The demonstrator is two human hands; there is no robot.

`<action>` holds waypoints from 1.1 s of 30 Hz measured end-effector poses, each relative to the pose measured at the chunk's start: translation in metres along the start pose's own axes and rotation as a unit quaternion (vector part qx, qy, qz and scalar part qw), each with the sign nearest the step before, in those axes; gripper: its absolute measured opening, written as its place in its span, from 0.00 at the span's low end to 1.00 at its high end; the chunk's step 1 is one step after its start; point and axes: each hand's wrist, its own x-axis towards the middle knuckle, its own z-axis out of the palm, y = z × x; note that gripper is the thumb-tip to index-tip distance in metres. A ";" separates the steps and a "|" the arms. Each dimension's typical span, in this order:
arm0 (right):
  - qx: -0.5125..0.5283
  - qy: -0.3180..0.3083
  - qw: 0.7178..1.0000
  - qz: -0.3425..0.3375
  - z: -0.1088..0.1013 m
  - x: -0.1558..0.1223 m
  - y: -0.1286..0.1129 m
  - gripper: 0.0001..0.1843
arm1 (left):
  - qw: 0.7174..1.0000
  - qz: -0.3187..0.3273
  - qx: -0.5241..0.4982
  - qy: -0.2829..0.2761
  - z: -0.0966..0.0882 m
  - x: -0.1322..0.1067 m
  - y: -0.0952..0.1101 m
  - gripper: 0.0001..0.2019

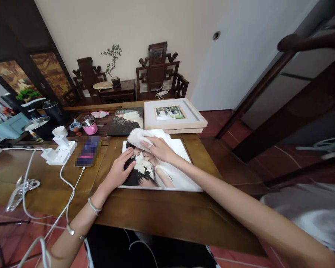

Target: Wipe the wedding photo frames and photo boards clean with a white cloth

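Note:
A large photo print [167, 167] of two people lies flat on the wooden table [162, 216]. My right hand [158, 148] presses a white cloth [141, 136] onto the print's upper left part, fingers closed over the cloth. My left hand [119, 172] rests on the print's left edge with fingers spread flat, holding it down. Bracelets circle my left wrist.
Behind the print lie a white framed photo [174, 114] and a dark print [126, 121]. To the left are a pink cup [89, 127], a white power strip [58, 150] with cables, and a blurred phone [88, 150]. Carved wooden chairs [158, 70] stand by the wall.

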 end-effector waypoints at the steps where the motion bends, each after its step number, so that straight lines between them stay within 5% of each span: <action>1: 0.000 0.000 1.000 0.003 0.003 0.007 -0.001 0.20 | 1.000 -0.001 0.001 0.000 0.000 0.000 0.000 0.22; 5: -0.008 -0.006 1.000 0.003 0.001 0.008 0.008 0.20 | 1.000 -0.003 0.010 -0.007 -0.001 0.000 0.000 0.22; 14: -0.103 0.037 0.991 0.075 -0.052 -0.072 0.069 0.22 | 1.000 -0.010 -0.011 -0.005 -0.003 0.002 0.002 0.22; 23: -0.120 -0.084 0.985 -0.094 -0.045 -0.145 0.010 0.14 | 0.998 -0.030 -0.043 0.045 -0.002 0.001 0.005 0.20; 27: -0.141 -0.099 0.977 -0.124 -0.045 -0.135 0.003 0.13 | 0.999 -0.014 -0.004 0.033 -0.003 0.001 0.006 0.21; 33: -0.209 -0.016 0.974 -0.083 -0.045 -0.070 0.044 0.17 | 0.999 0.000 0.011 0.030 -0.005 0.002 0.004 0.21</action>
